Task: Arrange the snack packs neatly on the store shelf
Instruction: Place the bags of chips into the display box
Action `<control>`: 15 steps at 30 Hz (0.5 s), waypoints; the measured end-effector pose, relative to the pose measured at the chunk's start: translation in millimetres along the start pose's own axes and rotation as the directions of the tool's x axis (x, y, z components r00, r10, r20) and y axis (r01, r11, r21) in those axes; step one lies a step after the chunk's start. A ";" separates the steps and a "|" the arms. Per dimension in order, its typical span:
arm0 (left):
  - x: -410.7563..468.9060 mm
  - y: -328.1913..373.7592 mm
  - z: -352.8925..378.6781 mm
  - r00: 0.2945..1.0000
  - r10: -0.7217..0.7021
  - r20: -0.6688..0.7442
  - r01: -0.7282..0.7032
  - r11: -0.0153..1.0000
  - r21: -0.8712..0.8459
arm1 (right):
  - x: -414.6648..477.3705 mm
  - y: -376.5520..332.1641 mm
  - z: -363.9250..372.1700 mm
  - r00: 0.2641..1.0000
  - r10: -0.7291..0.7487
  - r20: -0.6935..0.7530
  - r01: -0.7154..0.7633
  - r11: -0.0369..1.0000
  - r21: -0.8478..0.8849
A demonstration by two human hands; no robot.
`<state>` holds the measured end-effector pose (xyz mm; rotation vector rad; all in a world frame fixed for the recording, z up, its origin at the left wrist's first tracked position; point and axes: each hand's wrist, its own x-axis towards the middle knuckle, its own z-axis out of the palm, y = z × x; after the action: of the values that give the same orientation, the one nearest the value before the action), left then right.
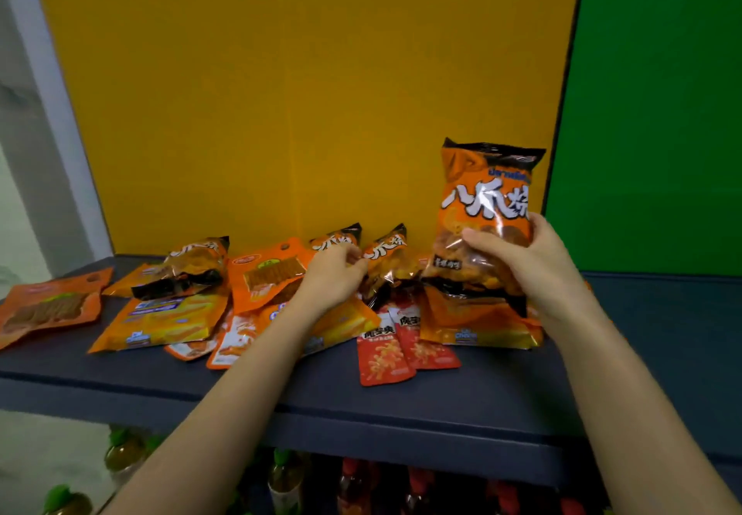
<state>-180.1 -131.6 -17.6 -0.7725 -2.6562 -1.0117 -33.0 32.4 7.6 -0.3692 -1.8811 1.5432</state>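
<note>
Two hands: right hand (522, 261) fingers clamped round upright orange-and-black foil snack bag (486, 209); left hand (333, 277) fingers curled against lying matching bag (387, 253), grip unclear; dark blue shelf (482, 398)

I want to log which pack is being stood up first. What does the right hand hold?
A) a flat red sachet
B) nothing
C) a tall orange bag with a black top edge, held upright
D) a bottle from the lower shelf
C: the right hand has its fingers wrapped round the lower part of the tall orange bag, which stands upright above the pile on the shelf.
</note>
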 end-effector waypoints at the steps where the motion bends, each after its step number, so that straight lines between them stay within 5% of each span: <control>1: 7.8 2.1 4.3 1.000 -0.001 0.015 0.001 1.000 0.014 | -1.1 1.2 -7.8 1.000 0.008 -0.021 -0.008 1.000 0.004; 10: 45.6 18.9 43.4 0.986 -0.073 0.148 0.030 0.961 0.276 | -21.3 15.2 -39.8 0.986 0.030 -0.167 -0.033 0.999 -0.012; 15: 49.6 25.8 55.9 0.947 -0.209 0.244 0.163 0.967 0.196 | -30.7 19.4 -49.4 0.978 0.019 -0.210 -0.029 0.998 -0.048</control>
<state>-208.0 -58.2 -27.3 -0.6689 -3.0451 -0.7468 18.0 56.5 -16.5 -0.5572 -1.7595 1.4146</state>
